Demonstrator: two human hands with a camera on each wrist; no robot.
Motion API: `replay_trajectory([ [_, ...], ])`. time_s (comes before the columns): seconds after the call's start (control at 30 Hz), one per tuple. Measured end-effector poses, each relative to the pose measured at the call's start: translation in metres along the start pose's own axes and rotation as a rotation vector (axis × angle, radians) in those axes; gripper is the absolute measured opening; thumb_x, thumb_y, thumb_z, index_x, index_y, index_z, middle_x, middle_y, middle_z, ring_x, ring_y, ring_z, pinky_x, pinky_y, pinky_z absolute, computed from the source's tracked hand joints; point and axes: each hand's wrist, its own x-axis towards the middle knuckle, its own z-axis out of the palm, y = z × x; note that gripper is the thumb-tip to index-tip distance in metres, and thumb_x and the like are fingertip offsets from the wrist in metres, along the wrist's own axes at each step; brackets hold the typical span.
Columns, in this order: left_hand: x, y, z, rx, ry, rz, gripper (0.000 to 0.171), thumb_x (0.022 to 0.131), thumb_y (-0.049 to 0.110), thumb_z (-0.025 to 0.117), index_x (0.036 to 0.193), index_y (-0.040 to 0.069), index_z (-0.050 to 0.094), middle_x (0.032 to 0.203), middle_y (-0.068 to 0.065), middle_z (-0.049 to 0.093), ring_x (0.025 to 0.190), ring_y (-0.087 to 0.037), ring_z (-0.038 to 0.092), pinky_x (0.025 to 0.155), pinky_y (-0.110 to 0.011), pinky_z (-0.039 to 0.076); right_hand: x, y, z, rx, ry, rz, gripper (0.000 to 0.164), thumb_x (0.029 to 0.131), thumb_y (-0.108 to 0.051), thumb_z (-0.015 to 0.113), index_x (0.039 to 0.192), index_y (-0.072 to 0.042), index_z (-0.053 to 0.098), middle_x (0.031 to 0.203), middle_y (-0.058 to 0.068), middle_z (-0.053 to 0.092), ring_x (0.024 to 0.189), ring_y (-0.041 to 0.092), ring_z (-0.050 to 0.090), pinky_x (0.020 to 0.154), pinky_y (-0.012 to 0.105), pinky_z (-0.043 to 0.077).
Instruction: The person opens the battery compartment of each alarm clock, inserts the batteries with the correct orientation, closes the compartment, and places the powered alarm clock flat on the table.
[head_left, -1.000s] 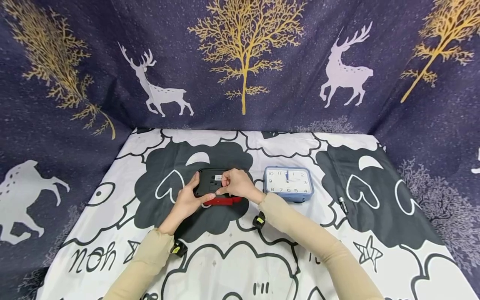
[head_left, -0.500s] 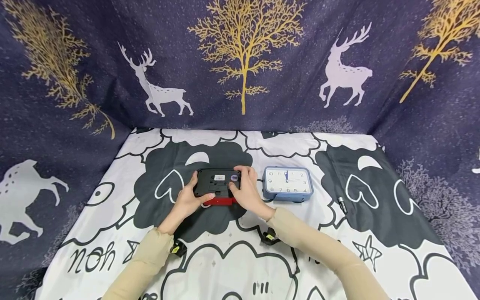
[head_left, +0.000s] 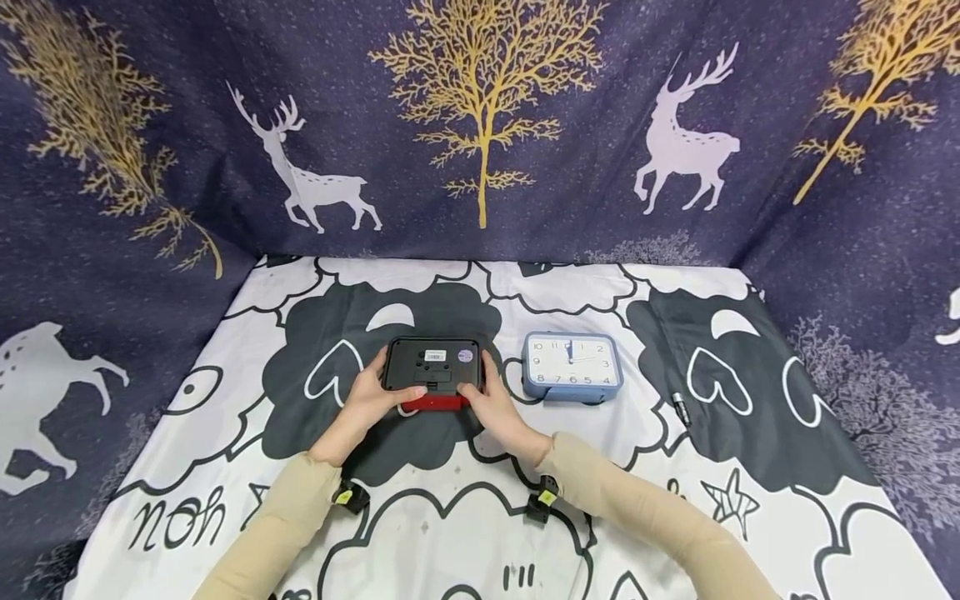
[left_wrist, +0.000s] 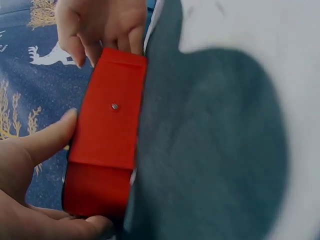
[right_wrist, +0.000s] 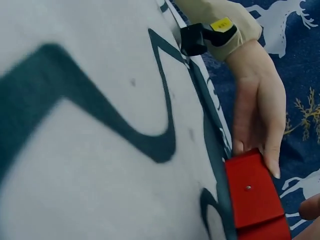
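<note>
A red desk clock with a black back (head_left: 408, 362) lies face down on the cloth, its battery cover, white label and round purple sticker facing up. My left hand (head_left: 372, 393) grips its left end, thumb on the back's near edge. At the opposite end my right hand (head_left: 498, 410) holds the clock, with its thumb near the lower right corner. The left wrist view shows the red side (left_wrist: 107, 127) with a small screw, between both hands. In the right wrist view the left hand (right_wrist: 260, 107) is at the red casing's (right_wrist: 252, 197) far end. The clock's dial is hidden.
Just right of my right hand stands a blue desk clock (head_left: 572, 392) with a white dial facing up and toward me. A small dark marker-like cylinder (head_left: 681, 409) lies farther right. A patterned cloth (head_left: 457, 517) covers the table, and a dark curtain (head_left: 420, 237) hangs behind.
My right hand has drawn back from the middle of the clock's back to its right end, uncovering the label, sticker and battery cover. The left hand keeps its hold.
</note>
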Motion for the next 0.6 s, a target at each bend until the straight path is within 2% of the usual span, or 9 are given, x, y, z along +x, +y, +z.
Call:
replay_trajectory([
  [0.1,-0.0005,-0.0020,-0.0007,-0.070,-0.017,-0.002,0.095,0.086,0.020,0.073,0.156,0.007,0.010,0.160,-0.017,0.022,0.146,-0.032,0.026,0.116,-0.045,0.029,-0.0013,0.0025,0.0022,0.058,0.002,-0.033,0.079,0.093,-0.010,0.050,0.154,0.003,0.001,0.161,0.022,0.010,0.146,0.029,0.025,0.117,0.046,0.025],
  [0.27,0.0002,-0.0016,0.0005,-0.118,0.010,-0.023,0.083,0.095,0.035,0.061,0.156,0.008,0.011,0.159,-0.017,0.024,0.146,-0.029,0.027,0.117,-0.042,0.029,-0.0009,0.0026,0.0039,0.144,0.009,-0.041,0.079,0.093,-0.006,0.048,0.154,0.002,-0.001,0.162,0.019,0.005,0.147,0.029,0.022,0.117,0.046,0.025],
  [0.43,0.0007,0.0013,0.0016,-0.210,0.031,-0.025,0.070,0.099,0.029,0.055,0.155,0.009,0.019,0.155,-0.016,0.033,0.143,-0.026,0.034,0.116,-0.037,0.029,0.0013,0.0024,0.0039,0.202,-0.001,-0.032,0.078,0.092,-0.003,0.046,0.154,0.000,0.001,0.163,0.017,0.005,0.146,0.027,0.024,0.117,0.044,0.025],
  [0.47,0.0006,0.0014,0.0015,-0.236,0.030,-0.025,0.067,0.100,0.027,0.053,0.155,0.009,0.020,0.156,-0.016,0.033,0.143,-0.025,0.034,0.116,-0.036,0.028,0.0019,0.0028,0.0036,0.208,-0.003,-0.031,0.078,0.092,-0.003,0.046,0.154,0.000,0.001,0.163,0.015,0.004,0.147,0.026,0.023,0.118,0.043,0.024],
  [0.6,-0.0015,0.0011,0.0006,-0.309,0.028,-0.058,0.057,0.104,0.023,0.042,0.155,0.010,0.020,0.160,-0.011,0.023,0.149,-0.024,0.020,0.120,-0.041,0.021,0.0026,0.0057,0.0035,0.222,-0.011,-0.024,0.079,0.090,-0.001,0.047,0.154,0.000,0.002,0.163,0.013,-0.001,0.148,0.025,0.018,0.118,0.042,0.022],
])
